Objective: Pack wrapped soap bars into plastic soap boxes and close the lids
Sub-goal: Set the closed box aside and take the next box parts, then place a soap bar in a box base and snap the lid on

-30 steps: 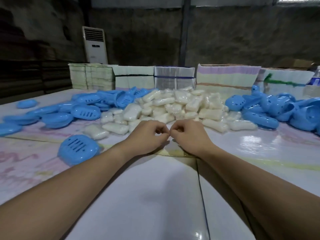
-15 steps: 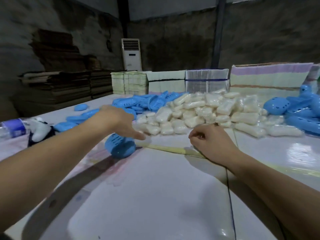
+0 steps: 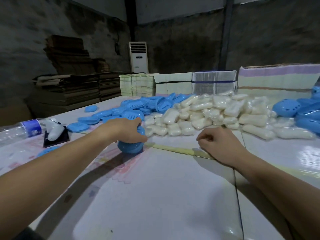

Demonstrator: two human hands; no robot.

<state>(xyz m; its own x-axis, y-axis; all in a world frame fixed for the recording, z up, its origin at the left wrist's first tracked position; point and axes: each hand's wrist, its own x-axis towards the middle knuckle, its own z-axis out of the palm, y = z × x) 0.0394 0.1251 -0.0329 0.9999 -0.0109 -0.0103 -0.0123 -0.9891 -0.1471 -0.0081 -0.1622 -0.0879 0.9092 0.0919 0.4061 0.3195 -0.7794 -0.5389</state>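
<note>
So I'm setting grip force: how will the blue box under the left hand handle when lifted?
The blue box looks like thin moulded plastic: probably stiff and light. Its glossy, rounded shell may slip or rock, so the left hand gripping from above seems sensible.

Blue soap boxes (image 3: 131,110), white soap bars (image 3: 207,113)

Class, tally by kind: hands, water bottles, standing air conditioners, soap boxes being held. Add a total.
Hands: 2 (left hand, right hand)
Water bottle: 1
Standing air conditioner: 1
Held soap box: 1
Total: 5
</note>
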